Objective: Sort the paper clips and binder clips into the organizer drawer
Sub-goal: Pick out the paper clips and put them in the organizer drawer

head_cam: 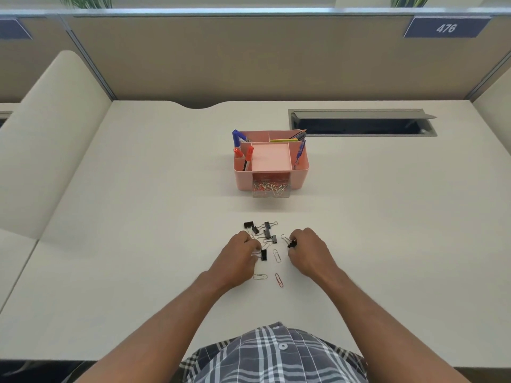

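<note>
Hands rest on the desk (138, 217) beside a scatter of clips. Right hand (307, 251) pinches a binder clip (289, 241) in its fingers. Left hand (240, 259) is curled, apparently gripping another binder clip (264, 254). Paper clips (277, 255) lie between the hands. Organizer (270, 161) stands well beyond, drawer (271, 189) open and holding paper clips.
</note>
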### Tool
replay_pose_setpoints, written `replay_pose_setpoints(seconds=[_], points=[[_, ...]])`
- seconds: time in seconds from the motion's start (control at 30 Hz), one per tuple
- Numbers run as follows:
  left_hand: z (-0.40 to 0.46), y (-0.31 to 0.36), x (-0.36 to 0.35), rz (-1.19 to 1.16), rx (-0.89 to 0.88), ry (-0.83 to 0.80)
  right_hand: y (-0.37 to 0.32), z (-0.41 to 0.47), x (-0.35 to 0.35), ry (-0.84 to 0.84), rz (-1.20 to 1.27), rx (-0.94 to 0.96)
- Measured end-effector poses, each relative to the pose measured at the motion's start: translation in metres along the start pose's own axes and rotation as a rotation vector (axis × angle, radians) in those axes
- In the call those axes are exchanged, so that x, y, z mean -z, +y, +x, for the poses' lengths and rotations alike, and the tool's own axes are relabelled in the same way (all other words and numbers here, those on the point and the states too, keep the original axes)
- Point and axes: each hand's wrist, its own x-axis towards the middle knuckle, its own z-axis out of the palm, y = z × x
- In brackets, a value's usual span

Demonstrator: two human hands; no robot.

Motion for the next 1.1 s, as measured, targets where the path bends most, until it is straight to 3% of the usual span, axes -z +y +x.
replay_pose_setpoints(seconds=[0.2, 0.63, 0.87, 1.1], points=[[0.000, 0.001, -0.001, 0.002, 0.017, 0.023, -0.001, -0.004, -0.007, 0.129, -0.021, 0.097], [-0.001, -0.003, 0.002, 0.022, 0.082, 0.052, -0.019, -0.011, -0.033, 0.049, -0.090, 0.111], [-0.003, -0.004, 0.006, 0.012, 0.145, 0.162, -0.014, -0.005, -0.026, 0.024, -0.025, 0.232], [-0.037, 0.012, -0.009, 0.006, -0.045, 0.160, -0.019, 0.001, -0.029, 0.076, -0.048, 0.392]])
